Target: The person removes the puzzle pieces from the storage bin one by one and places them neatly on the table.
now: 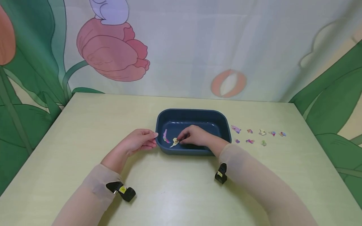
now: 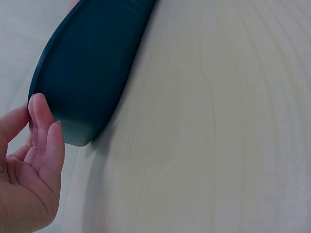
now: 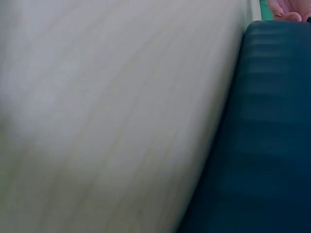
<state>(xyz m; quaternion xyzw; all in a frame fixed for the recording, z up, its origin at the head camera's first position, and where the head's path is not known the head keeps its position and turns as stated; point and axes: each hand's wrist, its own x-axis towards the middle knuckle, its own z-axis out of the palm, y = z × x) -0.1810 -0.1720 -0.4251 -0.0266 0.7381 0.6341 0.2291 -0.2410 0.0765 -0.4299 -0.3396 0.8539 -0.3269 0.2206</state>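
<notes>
A dark blue rectangular basin (image 1: pixel 192 152) stands in the middle of the table. My left hand (image 1: pixel 140 140) pinches its left rim between thumb and fingers; the left wrist view shows this hand (image 2: pixel 36 165) at the basin's end wall (image 2: pixel 87 63). Inside the basin, the fingers of my right hand (image 1: pixel 196 135) pinch the edge of a small pale yellow sticker-like cutout (image 1: pixel 174 143) near the floor. To its left lies a narrow purple-pink cutout (image 1: pixel 165 137). In the right wrist view only the basin's outer wall (image 3: pixel 265 126) shows large; the right hand's fingers are hidden there.
Right of the basin, several small colourful cutouts lie in two rows, among them a purple one (image 1: pixel 236 129), a cream one (image 1: pixel 262 132) and a green one (image 1: pixel 263 143). A printed curtain (image 1: pixel 181 47) hangs behind the pale wooden table (image 1: pixel 175 194).
</notes>
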